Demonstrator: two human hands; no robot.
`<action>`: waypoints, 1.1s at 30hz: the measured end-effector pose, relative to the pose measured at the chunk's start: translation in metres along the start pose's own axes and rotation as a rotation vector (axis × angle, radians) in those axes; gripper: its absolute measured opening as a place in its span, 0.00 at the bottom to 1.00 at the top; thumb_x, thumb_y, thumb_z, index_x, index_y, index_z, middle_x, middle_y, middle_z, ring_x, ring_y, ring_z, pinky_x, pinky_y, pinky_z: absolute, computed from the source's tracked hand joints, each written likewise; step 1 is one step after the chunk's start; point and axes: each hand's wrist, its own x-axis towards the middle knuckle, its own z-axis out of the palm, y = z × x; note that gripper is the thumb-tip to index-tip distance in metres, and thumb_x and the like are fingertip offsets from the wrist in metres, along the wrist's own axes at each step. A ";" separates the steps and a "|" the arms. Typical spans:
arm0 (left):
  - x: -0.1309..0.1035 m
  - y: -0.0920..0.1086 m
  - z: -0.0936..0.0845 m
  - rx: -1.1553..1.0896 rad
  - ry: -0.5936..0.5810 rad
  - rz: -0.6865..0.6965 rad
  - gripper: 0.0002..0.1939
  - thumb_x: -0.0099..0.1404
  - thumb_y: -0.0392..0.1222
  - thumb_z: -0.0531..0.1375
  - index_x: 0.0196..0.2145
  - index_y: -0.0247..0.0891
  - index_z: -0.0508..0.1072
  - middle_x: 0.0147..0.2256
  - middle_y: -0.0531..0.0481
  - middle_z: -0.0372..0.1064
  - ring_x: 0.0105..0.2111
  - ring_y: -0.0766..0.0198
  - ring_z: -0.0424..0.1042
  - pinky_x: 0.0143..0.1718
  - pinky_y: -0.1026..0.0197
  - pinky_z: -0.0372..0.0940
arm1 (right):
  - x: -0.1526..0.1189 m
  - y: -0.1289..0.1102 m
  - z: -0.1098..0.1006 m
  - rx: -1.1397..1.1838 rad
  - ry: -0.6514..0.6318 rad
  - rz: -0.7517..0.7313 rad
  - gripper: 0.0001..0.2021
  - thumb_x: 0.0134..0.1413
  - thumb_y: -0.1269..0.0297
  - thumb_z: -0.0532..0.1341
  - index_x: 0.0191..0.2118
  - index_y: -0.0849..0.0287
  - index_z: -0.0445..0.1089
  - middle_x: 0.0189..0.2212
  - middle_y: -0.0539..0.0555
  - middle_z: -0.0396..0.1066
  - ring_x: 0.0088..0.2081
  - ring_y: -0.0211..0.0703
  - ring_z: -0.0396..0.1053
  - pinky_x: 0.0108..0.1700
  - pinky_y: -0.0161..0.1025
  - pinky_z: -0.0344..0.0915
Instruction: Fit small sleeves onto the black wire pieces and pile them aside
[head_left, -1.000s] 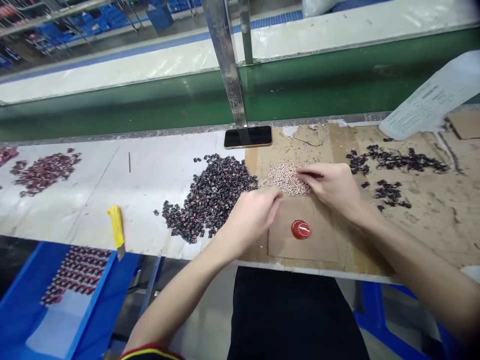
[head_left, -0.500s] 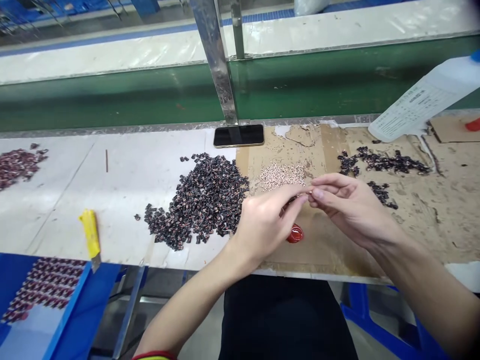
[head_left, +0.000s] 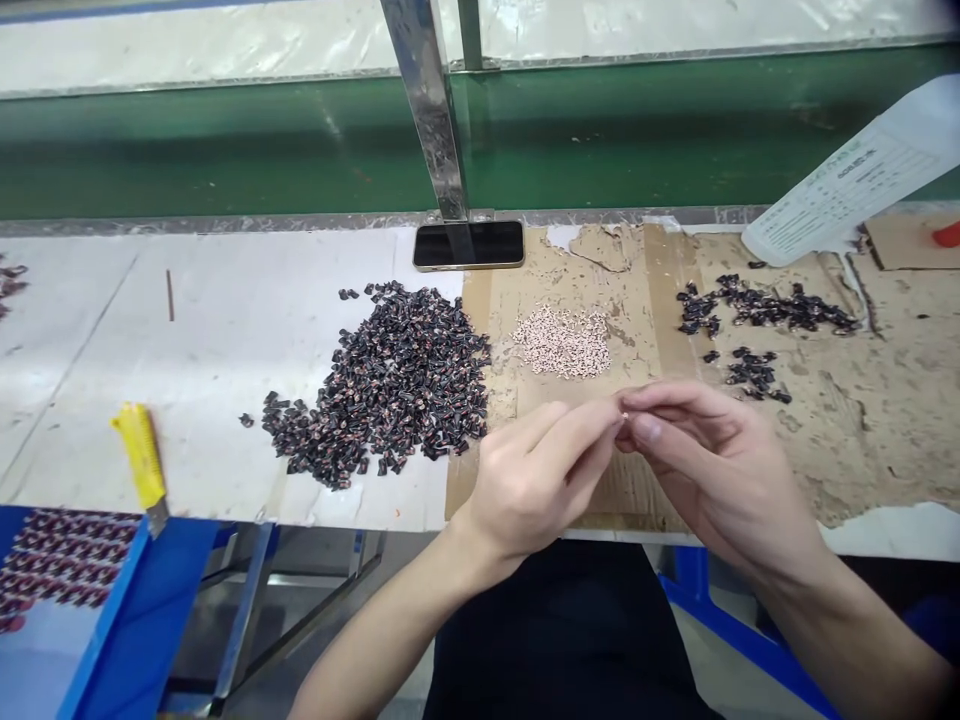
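My left hand (head_left: 536, 475) and my right hand (head_left: 716, 455) meet fingertip to fingertip above the cardboard. Both are closed in a pinch, with a tiny pale speck showing between the tips, too small to name. Just beyond them lies a heap of tiny copper-pink parts (head_left: 564, 342). Left of my left hand spreads a large pile of small black parts (head_left: 405, 375) with coppery bits. Past my right hand, smaller groups of black parts (head_left: 787, 307) rest on the cardboard (head_left: 817, 440).
A phone (head_left: 469, 245) lies at the foot of a metal post (head_left: 431, 110). A yellow utility knife (head_left: 140, 455) sits near the front edge, above a blue tray (head_left: 112, 640) holding rows of parts. At right, a white bottle (head_left: 855, 175) appears tilted.
My view has tilted downward and shifted. Both hands now sit nearer the front edge, clear of the copper-pink heap, still pinched together. The red round object beneath them is now hidden.
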 end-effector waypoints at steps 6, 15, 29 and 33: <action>-0.002 0.008 -0.009 -0.094 -0.084 -0.081 0.04 0.74 0.31 0.62 0.42 0.37 0.77 0.33 0.50 0.82 0.29 0.67 0.79 0.35 0.64 0.75 | -0.011 0.000 0.005 -0.046 -0.024 -0.021 0.07 0.65 0.68 0.69 0.43 0.46 0.83 0.43 0.47 0.83 0.39 0.30 0.81 0.45 0.23 0.78; -0.013 0.016 -0.018 -0.605 -0.041 -0.669 0.10 0.68 0.36 0.71 0.46 0.42 0.79 0.36 0.53 0.84 0.34 0.65 0.85 0.34 0.69 0.78 | -0.020 -0.005 0.001 -0.286 0.063 -0.095 0.05 0.67 0.70 0.66 0.41 0.52 0.79 0.41 0.49 0.79 0.41 0.35 0.79 0.45 0.30 0.78; -0.028 0.006 -0.039 -0.558 0.177 -0.828 0.13 0.53 0.31 0.78 0.33 0.48 0.87 0.30 0.55 0.81 0.27 0.70 0.77 0.25 0.70 0.74 | -0.025 0.017 -0.011 -1.214 -0.140 -0.535 0.13 0.60 0.75 0.66 0.46 0.51 0.72 0.50 0.58 0.77 0.49 0.52 0.78 0.50 0.51 0.75; -0.030 0.004 -0.042 -0.532 0.187 -0.848 0.12 0.53 0.32 0.79 0.32 0.47 0.87 0.30 0.56 0.81 0.26 0.69 0.77 0.24 0.68 0.74 | -0.025 0.018 -0.012 -1.236 -0.167 -0.533 0.14 0.59 0.74 0.65 0.47 0.49 0.73 0.51 0.58 0.78 0.49 0.54 0.78 0.51 0.53 0.74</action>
